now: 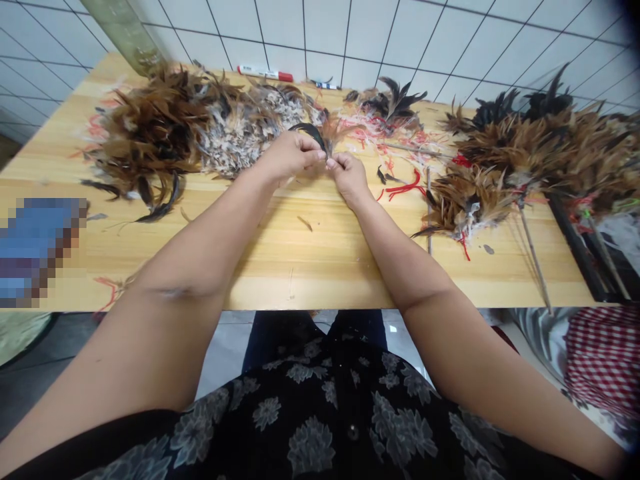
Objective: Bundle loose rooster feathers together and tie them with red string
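Observation:
Above the middle of the table, my left hand and my right hand meet with their fingertips almost touching. Both are closed in a pinch at the lower ends of a small bunch of feathers. Reddish-brown feathers fan upward from the fingertips, and a curved black feather arches over my left fingers. Exactly which quills each hand grips is hidden by the fingers. Just left of my left hand lies a pile of grey-white feathers. Red string rests to the right of my right hand.
Brown feathers are heaped on the wooden table at left. Feather dusters on sticks crowd the right side, near a black tray. A red-capped marker lies by the tiled wall. A blurred-out rectangular object sits at left.

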